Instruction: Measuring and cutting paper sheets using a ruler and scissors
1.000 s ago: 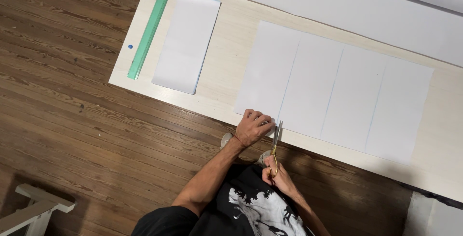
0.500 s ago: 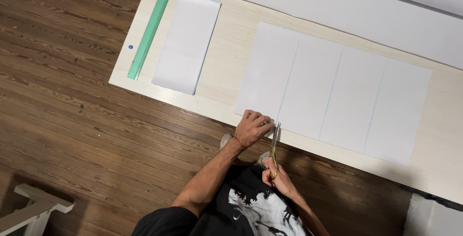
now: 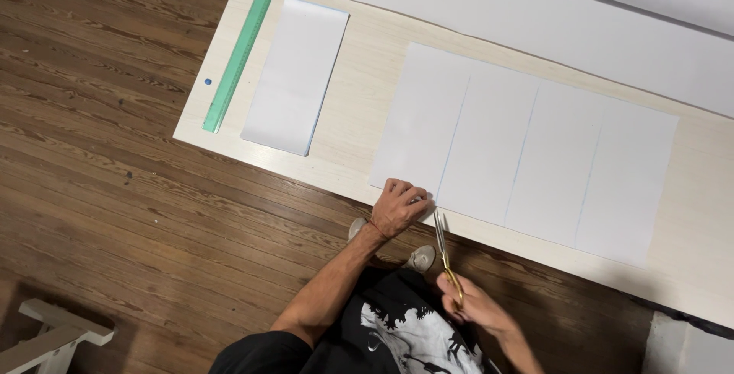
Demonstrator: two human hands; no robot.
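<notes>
Two bare hands work at a pale wooden tabletop's (image 3: pixel 359 125) near edge: the right hand (image 3: pixel 474 305) grips gold-handled scissors (image 3: pixel 443 248) with blades slightly parted, the left hand (image 3: pixel 399 207) presses fingers curled onto a large white sheet ruled with blue lines (image 3: pixel 527 152), beyond it a narrow white paper strip (image 3: pixel 294 76) beside a long green plastic ruler (image 3: pixel 241 53).

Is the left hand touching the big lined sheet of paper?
Touching: the head view shows the left hand pressed flat on the lined sheet's near corner.

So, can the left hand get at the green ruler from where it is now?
Probably not without moving: the left hand presses the lined sheet, and the green ruler lies far beyond the narrow strip.
</notes>
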